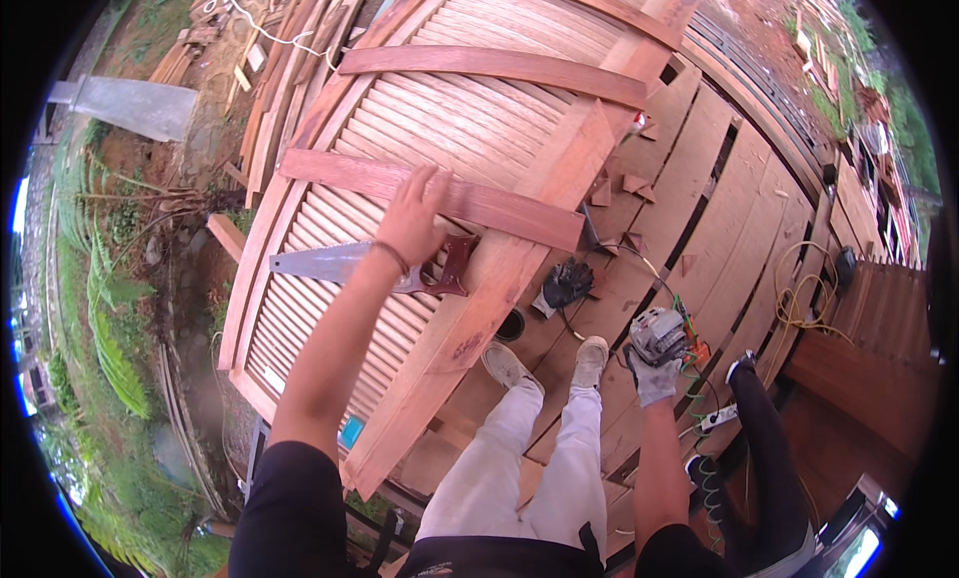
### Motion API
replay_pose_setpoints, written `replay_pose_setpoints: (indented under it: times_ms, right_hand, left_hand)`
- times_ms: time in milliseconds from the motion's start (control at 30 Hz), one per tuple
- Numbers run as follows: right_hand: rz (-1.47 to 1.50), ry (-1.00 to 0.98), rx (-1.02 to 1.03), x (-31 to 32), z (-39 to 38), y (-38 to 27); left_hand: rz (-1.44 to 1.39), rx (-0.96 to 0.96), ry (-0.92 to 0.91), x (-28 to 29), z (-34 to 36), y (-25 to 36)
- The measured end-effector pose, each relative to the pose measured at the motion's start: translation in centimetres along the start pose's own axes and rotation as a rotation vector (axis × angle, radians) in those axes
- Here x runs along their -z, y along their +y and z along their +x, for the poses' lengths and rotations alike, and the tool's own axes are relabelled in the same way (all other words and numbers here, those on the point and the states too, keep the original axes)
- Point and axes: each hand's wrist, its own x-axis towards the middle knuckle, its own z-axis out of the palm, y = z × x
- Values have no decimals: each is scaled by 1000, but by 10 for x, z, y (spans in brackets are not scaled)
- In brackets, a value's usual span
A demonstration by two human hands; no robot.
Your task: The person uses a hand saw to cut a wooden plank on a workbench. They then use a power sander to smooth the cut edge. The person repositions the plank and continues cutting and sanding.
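Note:
My bare left hand (414, 214) grips a reddish crosspiece (515, 210) lying across the slatted wooden panel (467, 44), its fingers over the board. Just below it, a handsaw (325, 262) with a brown handle rests on the slats, partly behind my wrist and forearm. My gloved right hand (649, 373) holds a silver-grey power tool (654, 333) with orange parts and a green coiled line, low over the deck beside my right foot. A black glove-like item (567, 283) lies on the deck near the panel's edge.
Another person's dark-clad legs (759, 433) are at my right. The plank deck (729, 198) has gaps, small wood offcuts (636, 186), looped cables (804, 288) and a power strip (718, 418). At left are stacked boards (291, 78), ferns and a drop to the ground (190, 238).

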Motion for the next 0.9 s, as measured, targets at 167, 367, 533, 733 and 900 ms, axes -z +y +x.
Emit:
replay_pose_setpoints:
  times_ms: [167, 367, 533, 733, 900]
  right_hand:
    - [49, 213, 237, 7, 42, 8]
    - [308, 47, -53, 37, 0, -33]
    - [906, -164, -364, 15, -60, -88]
    - [1654, -412, -783, 14, -61, -75]
    - [1778, -709, -669, 26, -52, -56]
  left_hand:
    - [-772, 35, -157, -30, -81, 137]
    - [-1074, 177, -282, -54, -165, 257]
    - [-1680, 745, -653, -62, -188, 317]
    - [-2006, 938, -910, -61, -202, 319]
    - [-2557, 985, -1129, -56, -184, 317]
